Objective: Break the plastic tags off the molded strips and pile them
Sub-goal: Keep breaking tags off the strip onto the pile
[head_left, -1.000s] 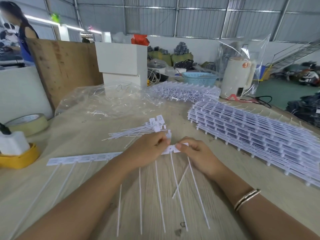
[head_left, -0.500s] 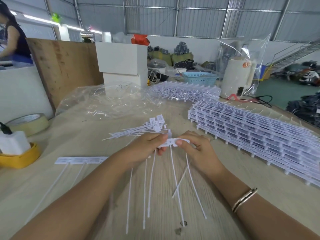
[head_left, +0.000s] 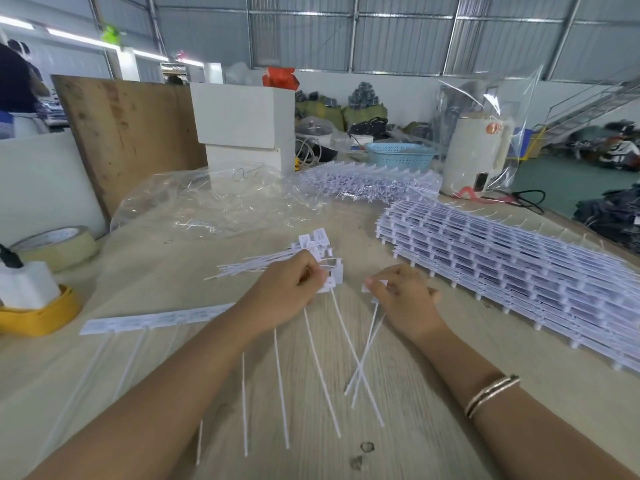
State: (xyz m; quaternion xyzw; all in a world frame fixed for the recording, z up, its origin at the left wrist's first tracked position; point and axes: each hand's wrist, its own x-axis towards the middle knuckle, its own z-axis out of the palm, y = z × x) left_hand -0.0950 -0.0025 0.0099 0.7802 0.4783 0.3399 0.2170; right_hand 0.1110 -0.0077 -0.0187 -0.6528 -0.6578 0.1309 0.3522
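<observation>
Head view: left hand [head_left: 287,289] pinches a short strip [head_left: 330,284] of tags, right hand [head_left: 403,299] pinches one tag [head_left: 375,285] just apart from it, tails trailing near on the counter [head_left: 519,358]. Pile [head_left: 277,259] lies just beyond the left hand; stacked strips [head_left: 519,268] far right; another strip [head_left: 152,318] left.

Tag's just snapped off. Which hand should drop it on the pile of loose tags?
Probably the right hand: it pinches the single broken-off tag and nothing else. The left hand sits nearer the pile of loose tags, but it grips the remaining strip.
</observation>
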